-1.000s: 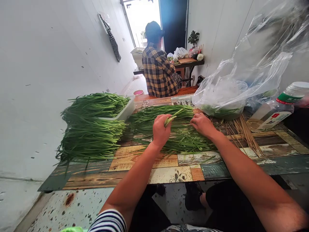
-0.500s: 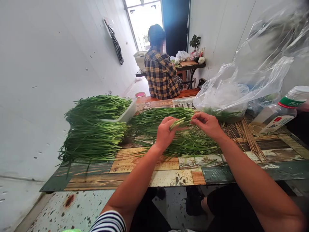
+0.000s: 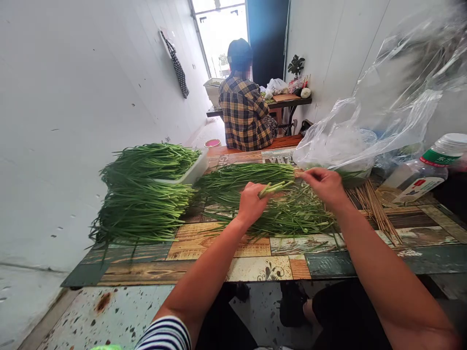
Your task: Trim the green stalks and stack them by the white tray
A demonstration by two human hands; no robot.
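We've got a few green stalks (image 3: 276,187) gripped in our L hand (image 3: 251,203), approx. ctr, over loose greens (image 3: 295,221); R hand (image 3: 326,187) just right, can't tell if it's pinching anything.

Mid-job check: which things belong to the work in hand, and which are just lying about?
Apparently in the job:
left hand, gripping green stalks
right hand
loose greens on the table
piled greens
white tray

Probably just lying about:
clear plastic bag
green-banded bottle
thin sticks, untouched
hanging checkered cloth
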